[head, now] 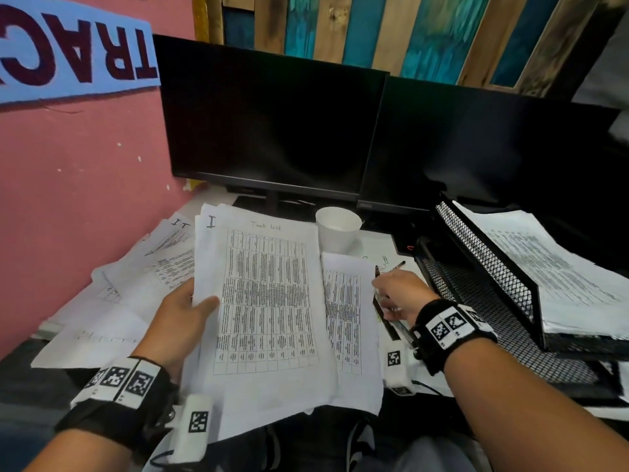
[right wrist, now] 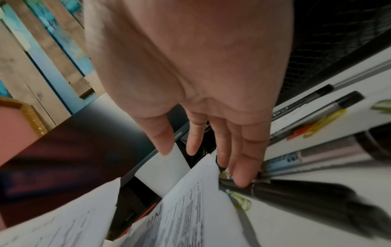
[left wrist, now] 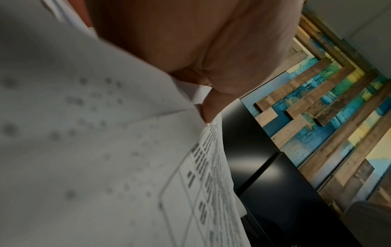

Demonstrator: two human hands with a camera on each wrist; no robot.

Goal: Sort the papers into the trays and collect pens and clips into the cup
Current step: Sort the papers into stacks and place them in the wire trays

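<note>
Task partly done, by my reading. The upper tray (head: 490, 257) of the black mesh stand already carries a stack of printed sheets (head: 558, 267); the lower tray (head: 503, 321) shows bare mesh where it is visible. The white cup (head: 337, 229) stands on the table (head: 377, 248) in front of the monitors, between the papers and the trays; no pen is seen standing in it, though its bottom is not clear enough to rule out clips. Left hand (head: 180, 321): grip closed on a sheaf of table-printed papers (head: 269, 301), thumb on top and fingers beneath, held up off the table toward the body. Right hand (right wrist: 190, 83): grip loose and fairly wide, fingers extended and holding nothing, fingertips (right wrist: 241, 180) touching a black pen (right wrist: 296, 192) that lies on the table beside the lower tray. Left to do, as I judge it: the held sheaf, the loose sheets (head: 136, 284) spread at the left by the pink wall, and all pens and clips. Counts: trays 2; cup 1; monitors 2; pens at least 4 in the right wrist view, possibly more under the hand; paper clips at least 3 patches (yellow, red or orange, green), exact number not readable; loose sheets too overlapped to count.
</note>
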